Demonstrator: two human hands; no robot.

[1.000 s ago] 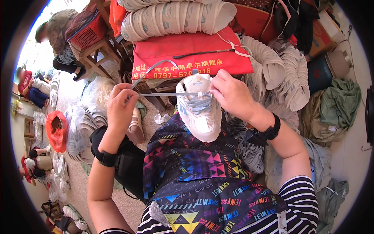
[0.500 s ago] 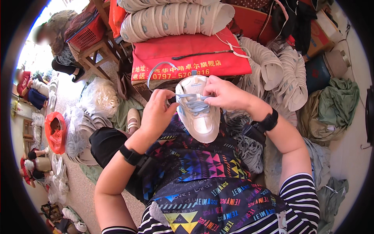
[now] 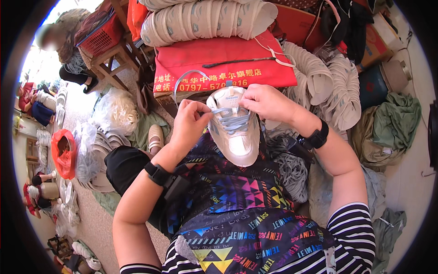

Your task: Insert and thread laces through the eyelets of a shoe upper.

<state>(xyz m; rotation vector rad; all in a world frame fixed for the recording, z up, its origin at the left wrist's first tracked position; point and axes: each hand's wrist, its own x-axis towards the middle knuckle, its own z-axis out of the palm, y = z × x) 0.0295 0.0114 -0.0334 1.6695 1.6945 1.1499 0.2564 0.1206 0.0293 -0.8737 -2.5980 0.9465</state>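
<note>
A white sneaker sits toe toward me at the edge of the red-covered surface, above my lap. Its grey-blue shoelace crosses the front in several rows, under the upright tongue. At the shoe's left side my left hand pinches the lace beside an upper eyelet. My right hand is closed at the upper right eyelet edge, its thumb and fingertips pinching the lace there. A loose grey strand curves up over the red cloth behind my left hand.
Stacked shoe uppers lie on the red cloth, with a dark thin tool. More uppers hang at the right, above bundled grey laces. At left are plastic bags, a stool and other people farther off.
My right hand has shifted slightly up and right from the middle of the lacing, uncovering more of the crossed rows. My left hand has moved a little toward the shoe.
</note>
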